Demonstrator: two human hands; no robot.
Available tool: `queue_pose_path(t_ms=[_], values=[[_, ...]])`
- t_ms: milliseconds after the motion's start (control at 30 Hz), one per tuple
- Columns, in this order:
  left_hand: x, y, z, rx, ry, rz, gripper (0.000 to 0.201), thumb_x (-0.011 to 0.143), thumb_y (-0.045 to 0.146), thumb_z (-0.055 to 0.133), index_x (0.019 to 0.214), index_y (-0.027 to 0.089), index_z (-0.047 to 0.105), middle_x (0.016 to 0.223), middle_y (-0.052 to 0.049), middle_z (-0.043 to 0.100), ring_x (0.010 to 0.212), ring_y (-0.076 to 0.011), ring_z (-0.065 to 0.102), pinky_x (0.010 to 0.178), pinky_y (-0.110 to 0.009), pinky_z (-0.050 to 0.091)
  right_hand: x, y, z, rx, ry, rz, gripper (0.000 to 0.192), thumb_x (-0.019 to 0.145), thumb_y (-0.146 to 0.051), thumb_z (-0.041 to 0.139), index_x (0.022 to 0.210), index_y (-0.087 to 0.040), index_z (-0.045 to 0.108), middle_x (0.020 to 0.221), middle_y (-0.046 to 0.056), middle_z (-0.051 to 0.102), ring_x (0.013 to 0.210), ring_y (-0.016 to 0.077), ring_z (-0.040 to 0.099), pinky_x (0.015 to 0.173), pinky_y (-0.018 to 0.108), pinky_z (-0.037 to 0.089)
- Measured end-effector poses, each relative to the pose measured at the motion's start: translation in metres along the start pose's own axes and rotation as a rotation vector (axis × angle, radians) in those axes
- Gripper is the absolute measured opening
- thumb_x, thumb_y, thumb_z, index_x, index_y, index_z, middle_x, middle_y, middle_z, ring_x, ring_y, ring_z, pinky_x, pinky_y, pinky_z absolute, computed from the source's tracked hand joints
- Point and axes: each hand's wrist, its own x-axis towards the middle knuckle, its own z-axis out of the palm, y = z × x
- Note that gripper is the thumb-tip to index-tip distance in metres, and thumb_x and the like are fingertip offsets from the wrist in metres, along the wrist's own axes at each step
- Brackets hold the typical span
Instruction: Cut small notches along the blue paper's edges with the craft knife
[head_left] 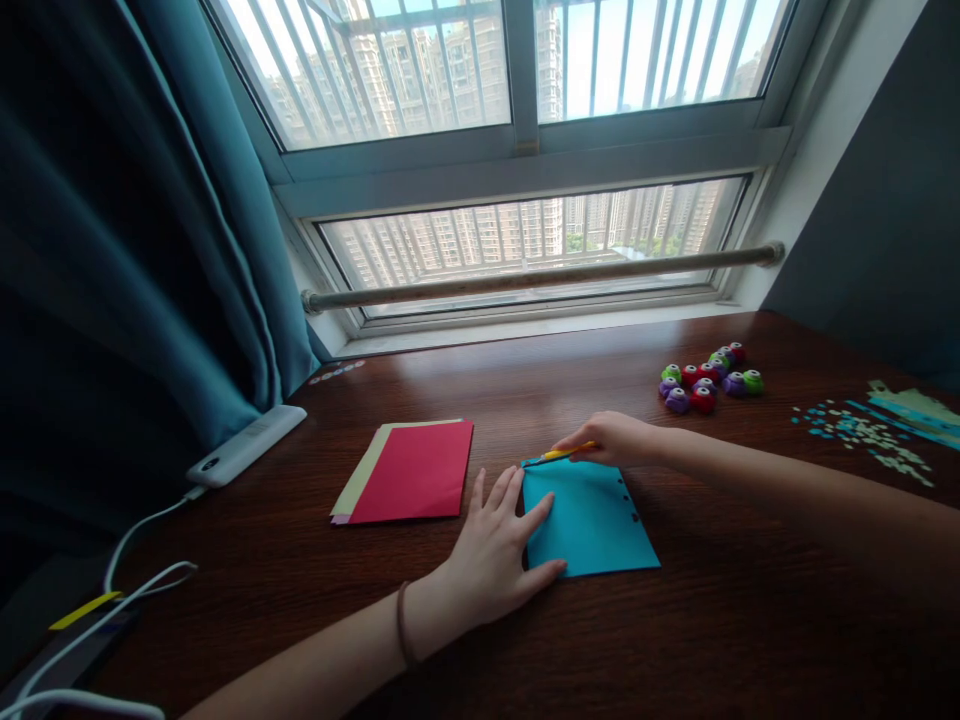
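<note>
Head view: on the wooden table (750,640), the blue paper sheet (592,520) has the left hand (499,550), empty and spread wide, on its left edge, and the right hand (616,437) at its far edge, closed around a slim yellow tool (556,455). The tool's long axis roughly follows that far edge, tip pointing leftward to the sheet's far-left corner.

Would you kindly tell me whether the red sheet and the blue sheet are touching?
Apart: the head view shows dark tabletop between the red sheet and the blue sheet.
</note>
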Motion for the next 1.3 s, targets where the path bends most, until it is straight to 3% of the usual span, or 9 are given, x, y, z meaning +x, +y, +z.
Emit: queue_pose_path(t_ms=[700,1000,1300], values=[[0.000,0.000,0.000,0.037,0.005,0.010,0.065,0.084,0.063,0.044,0.138,0.028,0.032,0.142,-0.019,0.025,0.132,-0.0364,0.019,0.102,-0.063,0.010,-0.006,-0.001,0.003,-0.014,0.013,-0.002,0.031,0.086,-0.028,0.055,0.116,-0.028,0.062,0.094,0.005,0.067,0.080,0.0215,0.063,0.061,0.023,0.037],[0.000,0.002,-0.001,0.021,-0.018,0.017,0.065,0.085,0.062,0.043,0.138,0.026,0.032,0.141,-0.018,0.028,0.132,-0.0350,0.019,0.104,-0.061,0.010,-0.012,0.011,0.025,0.291,0.087,-0.017,0.036,0.090,-0.034,0.049,0.122,-0.019,0.058,0.093,0.005,0.067,0.067,0.0158,0.059,0.061,0.021,0.040],[0.000,0.002,-0.004,0.005,-0.026,0.013,0.066,0.084,0.063,0.044,0.137,0.026,0.033,0.141,-0.019,0.027,0.131,-0.0371,0.020,0.104,-0.061,0.010,-0.009,0.007,0.023,0.313,0.062,-0.029,0.037,0.089,-0.033,0.050,0.122,-0.018,0.058,0.096,0.006,0.066,0.067,0.0158,0.059,0.062,0.022,0.041]])
